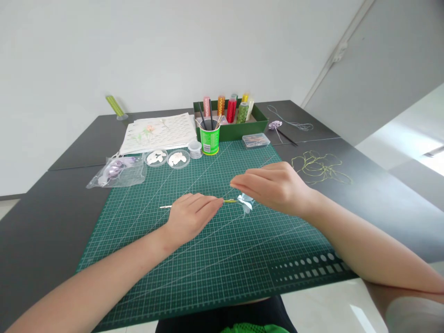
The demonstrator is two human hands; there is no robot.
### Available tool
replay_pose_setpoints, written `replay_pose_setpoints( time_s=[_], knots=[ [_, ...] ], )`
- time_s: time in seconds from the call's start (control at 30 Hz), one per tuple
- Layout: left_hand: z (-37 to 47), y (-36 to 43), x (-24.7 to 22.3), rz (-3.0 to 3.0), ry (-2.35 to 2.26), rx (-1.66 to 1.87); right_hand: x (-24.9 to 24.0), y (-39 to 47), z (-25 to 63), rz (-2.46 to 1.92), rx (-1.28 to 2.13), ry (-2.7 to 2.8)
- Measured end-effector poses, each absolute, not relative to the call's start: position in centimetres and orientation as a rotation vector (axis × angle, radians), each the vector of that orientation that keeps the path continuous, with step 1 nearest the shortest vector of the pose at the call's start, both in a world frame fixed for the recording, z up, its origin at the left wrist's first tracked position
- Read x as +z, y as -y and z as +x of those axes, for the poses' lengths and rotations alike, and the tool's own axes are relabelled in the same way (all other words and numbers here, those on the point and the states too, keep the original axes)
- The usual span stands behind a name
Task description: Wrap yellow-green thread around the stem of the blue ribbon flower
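My left hand [194, 213] is closed in a pinch around the thin stem of a small pale blue flower [245, 202]. The flower lies to the right, its petals level with the fingertips. Yellow-green thread [230, 201] wraps the stem just below the petals, and the stem's white end [165, 206] sticks out on the left. Just above and right of the petals is my right hand [272, 185], fingers pressed together. Whatever it may pinch is hidden or too fine to see.
A green cutting mat [180, 268] covers the dark table [24, 245]. Behind stand a green cup [210, 141] with brushes, a green box [239, 132] of thread spools and dishes [178, 159] of white pieces. Left lies a plastic bag [120, 173]; right, a loose yellow-green thread tangle [321, 166].
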State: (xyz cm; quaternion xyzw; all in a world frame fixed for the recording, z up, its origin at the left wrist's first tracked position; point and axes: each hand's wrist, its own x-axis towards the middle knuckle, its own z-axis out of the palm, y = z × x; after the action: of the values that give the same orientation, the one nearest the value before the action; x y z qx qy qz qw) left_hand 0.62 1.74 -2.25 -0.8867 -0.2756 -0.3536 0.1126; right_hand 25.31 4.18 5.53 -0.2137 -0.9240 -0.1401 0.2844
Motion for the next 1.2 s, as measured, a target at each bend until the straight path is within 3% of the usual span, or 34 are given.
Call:
replay_pose_setpoints(
  time_s=[0.8,1.0,1.2],
  knots=[
    [0.4,-1.4,-2.0,-2.630,0.690,-1.029,-0.3,-8.6,24.4,-0.895,0.215,2.452],
    [-0.6,-1.5,-2.2,-2.591,0.781,-1.181,-2.1,-8.9,23.1,-1.020,0.660,2.338],
    [-1.6,-2.5,-2.3,-2.511,0.980,-1.381,-3.4,-8.2,21.9,-0.986,0.735,2.366]
  ],
)
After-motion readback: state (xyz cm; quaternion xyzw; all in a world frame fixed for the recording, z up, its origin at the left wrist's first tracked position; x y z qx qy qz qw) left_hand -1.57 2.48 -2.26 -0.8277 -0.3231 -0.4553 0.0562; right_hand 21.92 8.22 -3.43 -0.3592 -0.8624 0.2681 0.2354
